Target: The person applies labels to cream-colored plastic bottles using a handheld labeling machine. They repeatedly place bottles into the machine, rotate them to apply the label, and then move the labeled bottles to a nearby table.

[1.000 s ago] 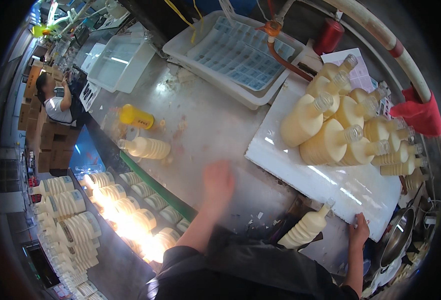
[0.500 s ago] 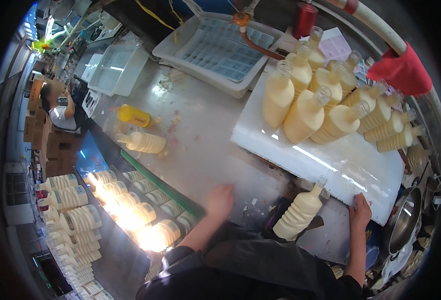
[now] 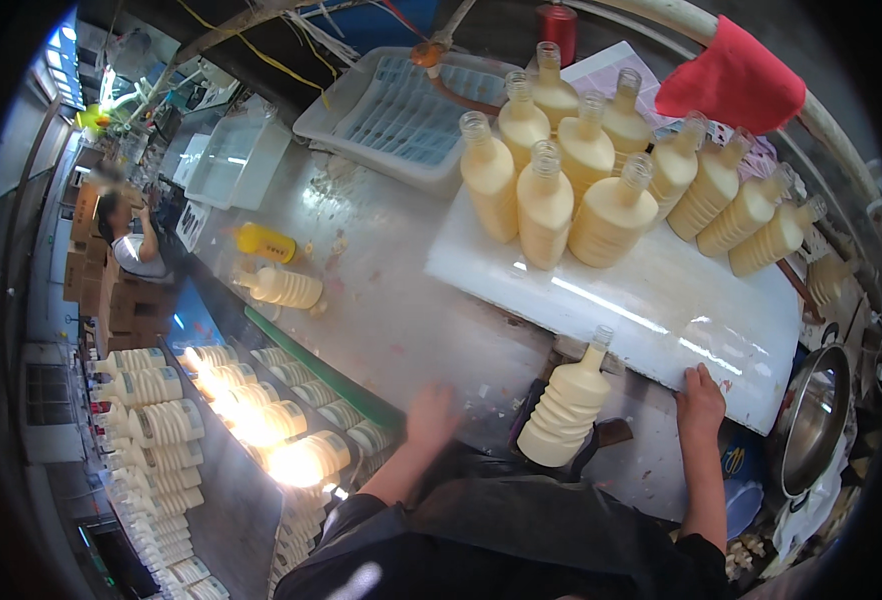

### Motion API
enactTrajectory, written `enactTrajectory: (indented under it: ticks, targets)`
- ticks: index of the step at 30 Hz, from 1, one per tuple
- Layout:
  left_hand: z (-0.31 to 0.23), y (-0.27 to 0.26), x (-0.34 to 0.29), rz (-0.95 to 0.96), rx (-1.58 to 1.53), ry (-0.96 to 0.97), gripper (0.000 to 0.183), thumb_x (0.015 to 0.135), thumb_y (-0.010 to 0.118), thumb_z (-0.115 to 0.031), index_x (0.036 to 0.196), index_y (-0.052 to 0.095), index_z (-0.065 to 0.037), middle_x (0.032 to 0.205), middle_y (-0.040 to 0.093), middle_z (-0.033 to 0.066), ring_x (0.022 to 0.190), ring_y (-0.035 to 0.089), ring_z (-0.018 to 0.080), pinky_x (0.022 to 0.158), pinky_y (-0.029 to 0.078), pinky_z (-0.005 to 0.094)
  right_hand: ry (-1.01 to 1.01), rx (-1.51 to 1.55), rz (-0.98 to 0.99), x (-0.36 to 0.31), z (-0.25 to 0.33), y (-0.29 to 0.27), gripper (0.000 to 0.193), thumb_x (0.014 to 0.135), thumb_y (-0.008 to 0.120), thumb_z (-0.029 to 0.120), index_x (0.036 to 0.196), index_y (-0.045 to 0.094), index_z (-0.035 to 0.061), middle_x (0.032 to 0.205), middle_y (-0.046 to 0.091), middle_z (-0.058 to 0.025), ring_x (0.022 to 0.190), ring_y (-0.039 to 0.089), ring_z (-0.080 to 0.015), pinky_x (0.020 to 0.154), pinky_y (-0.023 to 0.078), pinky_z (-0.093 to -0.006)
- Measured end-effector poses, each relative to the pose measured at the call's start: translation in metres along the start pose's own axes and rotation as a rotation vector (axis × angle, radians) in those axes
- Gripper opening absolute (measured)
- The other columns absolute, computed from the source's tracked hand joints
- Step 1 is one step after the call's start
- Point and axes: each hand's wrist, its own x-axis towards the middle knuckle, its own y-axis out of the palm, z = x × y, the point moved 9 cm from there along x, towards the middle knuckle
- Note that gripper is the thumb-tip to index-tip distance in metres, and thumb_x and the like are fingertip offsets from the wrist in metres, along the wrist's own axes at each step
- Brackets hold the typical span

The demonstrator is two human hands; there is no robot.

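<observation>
A ribbed cream-coloured bottle (image 3: 565,412) with a clear, uncapped neck leans in a dark holder (image 3: 616,433) between my two hands. My right hand (image 3: 701,402) rests at the near edge of a white board (image 3: 651,305), fingers reaching onto its rim and grasping no bottle. Low over the metal table (image 3: 401,290), beside the green edge strip (image 3: 311,362), is my left hand (image 3: 433,412); motion blurs its fingers, and no bottle shows in it. Several similar cream bottles (image 3: 609,222) stand uncapped on the board's far part.
On the table's left lie a yellow bottle (image 3: 266,243) and a cream bottle (image 3: 286,287). Behind is a white tub (image 3: 311,128) holding a pale blue tray. Bottles (image 3: 306,459) fill the lower left beside a bright glare. A metal pan (image 3: 818,420) stands right; a person (image 3: 136,245) is far left.
The view has shifted, so the board and bottles appear further left. Both hands stay in about the same places, the left one blurred. The far person's arm is raised higher.
</observation>
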Motion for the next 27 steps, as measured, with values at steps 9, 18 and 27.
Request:
enactTrajectory:
  ticks: [9,18,27]
  targets:
    - [-0.009,-0.012,-0.038,-0.131,-0.034,-0.108,0.045,0.087,0.067,-0.021,0.128,0.059,-0.005,0.124,0.062,0.0194,0.116,0.057,0.0393,0.099,0.047,0.0474,-0.026,0.084,0.064,0.002,0.0,-0.011,0.056,0.068,0.084,0.013,0.118,0.061,0.0055,0.132,0.061,-0.021,0.106,0.065,-0.0369,0.088,0.054,-0.0447]
    - [0.034,0.041,-0.073,-0.133,-0.144,-0.14,0.022,0.085,0.057,-0.014,0.102,0.068,-0.007,0.101,0.068,0.0181,0.097,0.063,0.0407,0.086,0.05,0.0518,-0.056,0.122,0.034,0.0,0.004,-0.01,0.055,0.067,0.083,0.009,0.117,0.059,0.0034,0.131,0.06,-0.0233,0.103,0.064,-0.0383,0.086,0.054,-0.0461]
    - [0.036,0.016,-0.037,-0.117,-0.105,-0.061,0.036,0.082,0.064,-0.016,0.117,0.069,-0.01,0.12,0.066,0.017,0.111,0.062,0.0379,0.097,0.051,0.0455,0.003,0.096,-0.03,-0.003,-0.001,-0.001,0.056,0.062,0.085,0.008,0.113,0.06,0.0043,0.129,0.062,-0.0214,0.102,0.065,-0.0373,0.087,0.054,-0.0456]
